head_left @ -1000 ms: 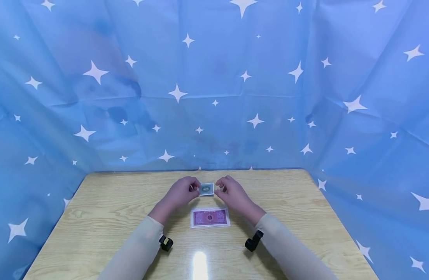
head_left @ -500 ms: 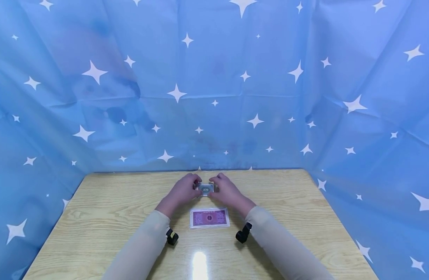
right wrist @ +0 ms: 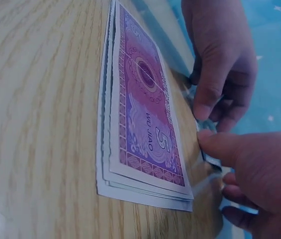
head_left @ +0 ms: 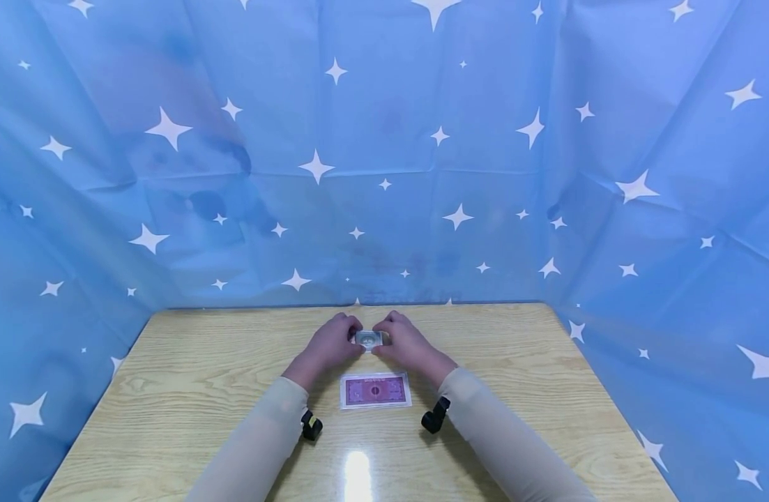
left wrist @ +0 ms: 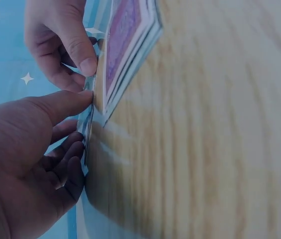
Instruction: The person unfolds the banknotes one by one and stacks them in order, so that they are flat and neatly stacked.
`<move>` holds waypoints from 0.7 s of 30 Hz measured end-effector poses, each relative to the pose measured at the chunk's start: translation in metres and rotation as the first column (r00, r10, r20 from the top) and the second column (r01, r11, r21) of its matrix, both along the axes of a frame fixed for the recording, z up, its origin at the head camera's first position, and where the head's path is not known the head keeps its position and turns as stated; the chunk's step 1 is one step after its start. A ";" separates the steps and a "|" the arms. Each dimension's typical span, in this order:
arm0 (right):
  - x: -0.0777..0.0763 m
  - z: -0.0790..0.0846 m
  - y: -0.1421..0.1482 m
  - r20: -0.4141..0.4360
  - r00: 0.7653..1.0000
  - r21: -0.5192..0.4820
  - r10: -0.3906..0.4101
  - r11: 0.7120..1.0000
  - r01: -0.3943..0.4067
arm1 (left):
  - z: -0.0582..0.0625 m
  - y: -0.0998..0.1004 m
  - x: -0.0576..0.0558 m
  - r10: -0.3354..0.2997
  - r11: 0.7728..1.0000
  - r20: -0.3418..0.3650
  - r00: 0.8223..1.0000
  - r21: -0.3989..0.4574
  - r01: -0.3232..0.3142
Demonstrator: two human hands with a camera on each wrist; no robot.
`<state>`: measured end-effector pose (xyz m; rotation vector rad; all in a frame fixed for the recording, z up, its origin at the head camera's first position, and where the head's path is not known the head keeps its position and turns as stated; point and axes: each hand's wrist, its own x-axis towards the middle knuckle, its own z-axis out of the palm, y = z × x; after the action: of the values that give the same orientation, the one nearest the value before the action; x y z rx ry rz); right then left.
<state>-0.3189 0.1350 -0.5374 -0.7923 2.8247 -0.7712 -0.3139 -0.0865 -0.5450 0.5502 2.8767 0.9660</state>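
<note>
Near the table's far edge lies a small blue-green printed note (head_left: 368, 339), pale and shiny on top. My left hand (head_left: 332, 345) pinches its left end, thumb in front and fingers curled behind. At the other end my right hand (head_left: 410, 343) grips it the same way. Both thumbs meet its front edge in the left wrist view, where the note (left wrist: 84, 119) shows nearly edge-on. Closer to me sits a stack of purple banknotes (right wrist: 145, 89), the top one printed "5" and "WU JIAO"; neither hand touches it.
The wood-grain table (head_left: 202, 390) ends at a blue curtain with white stars (head_left: 384, 139). A bright reflection (head_left: 358, 474) shows at the front. Each wrist carries a small black camera, such as the right camera (head_left: 434, 417).
Both hands have come inward and taken hold of the small note's ends, the right hand moving left onto it. The note's top now looks paler. The purple stack has stayed put.
</note>
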 end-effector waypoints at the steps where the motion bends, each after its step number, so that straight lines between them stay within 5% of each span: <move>1: 0.000 0.000 0.000 0.005 1.000 -0.006 -0.002 1.000 0.003 | 0.000 0.000 0.000 0.001 1.000 0.000 1.000 0.004 -0.001; 10: -0.003 -0.004 0.000 0.067 0.997 -0.119 -0.046 0.991 0.054 | 0.000 0.004 -0.001 0.036 0.998 0.003 0.999 0.046 -0.036; 21: 0.001 -0.005 0.000 0.113 0.984 -0.308 -0.138 0.937 0.167 | 0.000 0.006 -0.001 0.058 0.992 -0.001 0.998 0.110 -0.058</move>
<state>-0.3176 0.1347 -0.5419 -0.5587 2.7412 -1.2745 -0.3146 -0.0805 -0.5451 0.4791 2.8719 1.1382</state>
